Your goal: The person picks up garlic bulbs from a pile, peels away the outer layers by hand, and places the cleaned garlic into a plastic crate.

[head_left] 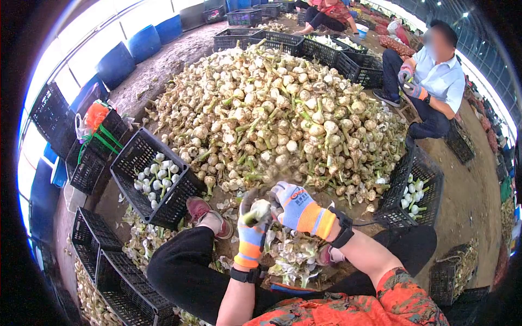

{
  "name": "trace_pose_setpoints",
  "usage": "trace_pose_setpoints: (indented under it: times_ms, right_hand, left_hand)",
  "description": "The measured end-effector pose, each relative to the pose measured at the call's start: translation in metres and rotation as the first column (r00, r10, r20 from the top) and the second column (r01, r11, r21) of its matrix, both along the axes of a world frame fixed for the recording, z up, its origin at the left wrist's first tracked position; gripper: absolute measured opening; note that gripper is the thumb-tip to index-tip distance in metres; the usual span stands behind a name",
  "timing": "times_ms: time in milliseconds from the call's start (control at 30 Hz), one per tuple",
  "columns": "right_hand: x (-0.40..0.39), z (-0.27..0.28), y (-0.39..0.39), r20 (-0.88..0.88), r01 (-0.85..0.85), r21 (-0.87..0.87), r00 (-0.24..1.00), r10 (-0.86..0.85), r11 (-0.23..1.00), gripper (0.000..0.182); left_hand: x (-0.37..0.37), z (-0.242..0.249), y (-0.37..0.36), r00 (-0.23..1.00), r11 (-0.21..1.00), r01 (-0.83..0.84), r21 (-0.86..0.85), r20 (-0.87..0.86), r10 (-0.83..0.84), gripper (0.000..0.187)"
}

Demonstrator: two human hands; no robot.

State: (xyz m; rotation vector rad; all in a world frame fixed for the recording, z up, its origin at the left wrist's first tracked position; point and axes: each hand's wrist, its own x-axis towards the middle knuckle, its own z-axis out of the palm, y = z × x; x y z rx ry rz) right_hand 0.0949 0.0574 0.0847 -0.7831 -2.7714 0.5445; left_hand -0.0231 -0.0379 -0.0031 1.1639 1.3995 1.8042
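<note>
My left hand [252, 234], in a grey, blue and orange work glove, is closed around a garlic bulb [261, 209]. The bulb's pale side and cut green stem face up between thumb and fingers. Right beside it is my right hand [299, 207], gloved the same way, its fingers curled close to the bulb. What those fingers pinch, if anything, is hidden. Beyond both hands rises a big heap of untrimmed garlic [261, 119] with dry roots and stems. Peeled skins [293, 252] lie on the ground below, between my legs.
A black crate [187, 187] with cleaned white bulbs stands at left, another such crate [435, 182] at right. More crates [117, 293] sit at lower left. A co-worker [443, 81] in gloves sits at the right of the heap; another person [331, 13] is farther back.
</note>
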Motion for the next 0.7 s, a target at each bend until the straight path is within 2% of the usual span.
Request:
trace_pose_setpoints:
  times_ms: [33,67,100,133,200,233,267,333,367,400,433,467,500,533,567,633,667,700]
  right_hand:
    - [0.0,-0.002,-0.002,-0.024,0.011,-0.051,1.0,-0.012,0.999,0.037]
    - [-0.001,-0.005,-0.004,-0.048,0.021,-0.102,0.999,-0.026,0.995,0.036]
    - [-0.001,-0.011,-0.002,-0.095,0.048,-0.112,0.994,-0.059,0.993,0.035]
    - [-0.001,-0.014,0.001,-0.095,0.047,-0.114,0.994,-0.058,0.992,0.035]
    - [0.0,-0.019,0.014,-0.196,0.186,-0.1,0.96,-0.202,0.978,0.032]
    - [0.001,-0.026,0.019,-0.297,0.285,-0.085,0.908,-0.297,0.955,0.024]
    - [0.003,-0.026,0.022,-0.296,0.283,-0.085,0.908,-0.296,0.955,0.024]
    - [0.006,-0.026,0.03,-0.296,0.309,-0.225,0.882,-0.367,0.924,0.021]
    - [0.007,-0.023,0.032,-0.334,0.142,-0.189,0.921,-0.199,0.972,0.022]
    - [0.006,-0.014,0.026,-0.33,0.147,-0.191,0.922,-0.204,0.971,0.022]
    - [0.003,-0.005,0.017,-0.26,0.051,-0.17,0.961,-0.094,0.984,0.023]
    - [0.001,-0.001,0.011,-0.188,-0.043,-0.159,0.982,0.012,0.986,0.024]
    - [-0.002,-0.003,0.01,-0.083,-0.031,-0.079,0.996,0.024,0.996,0.023]
    - [-0.004,0.001,0.009,-0.084,-0.031,-0.079,0.996,0.025,0.996,0.023]
    - [-0.006,0.01,0.008,0.033,-0.057,-0.022,0.998,0.058,0.998,0.025]
    - [-0.012,0.022,0.006,0.201,-0.115,0.023,0.974,0.109,0.993,0.031]
    - [-0.012,0.024,0.007,0.198,-0.114,0.023,0.974,0.107,0.993,0.031]
    - [-0.012,0.025,0.007,0.165,-0.113,0.03,0.98,0.107,0.993,0.033]
  left_hand:
    - [-0.002,-0.003,-0.001,0.931,0.999,0.033,-0.008,0.364,-0.028,0.051]
    - [-0.005,-0.005,-0.002,0.734,0.998,0.068,-0.003,0.677,-0.048,0.047]
    - [-0.01,-0.008,-0.002,0.537,0.993,0.087,0.077,0.836,-0.112,0.04]
    - [-0.01,-0.011,-0.002,0.537,0.993,0.086,0.076,0.836,-0.11,0.04]
    - [-0.007,0.004,0.0,0.806,0.998,-0.022,0.055,0.591,-0.014,0.046]
    - [-0.005,0.015,-0.004,0.894,0.994,-0.041,0.102,0.448,-0.009,0.052]
    - [-0.007,0.015,-0.003,0.894,0.994,-0.042,0.101,0.448,-0.008,0.052]
    - [-0.012,0.014,-0.002,0.77,0.995,-0.018,0.094,0.636,-0.046,0.059]
    - [-0.01,0.016,-0.001,0.768,0.996,-0.018,0.093,0.638,-0.045,0.059]
    - [-0.005,0.018,-0.002,0.822,0.999,-0.015,0.04,0.569,-0.01,0.06]
    - [-0.001,0.019,-0.001,0.87,1.0,-0.014,-0.014,0.493,0.019,0.062]
    - [0.001,0.014,0.005,0.967,1.0,-0.013,0.003,0.254,0.012,0.064]
    - [0.002,0.009,0.006,0.968,1.0,-0.013,0.009,0.25,0.01,0.064]
    - [0.003,0.005,0.004,0.97,1.0,-0.015,0.015,0.245,0.011,0.063]
    - [0.004,0.005,0.004,0.97,1.0,-0.017,0.015,0.244,0.013,0.063]
    - [0.004,0.006,0.001,0.998,1.0,-0.025,0.007,-0.058,0.025,0.058]
    - [0.004,0.008,0.001,0.998,1.0,-0.023,0.007,-0.06,0.024,0.058]
    - [0.005,0.01,0.0,0.994,1.0,-0.015,0.021,0.107,0.012,0.057]
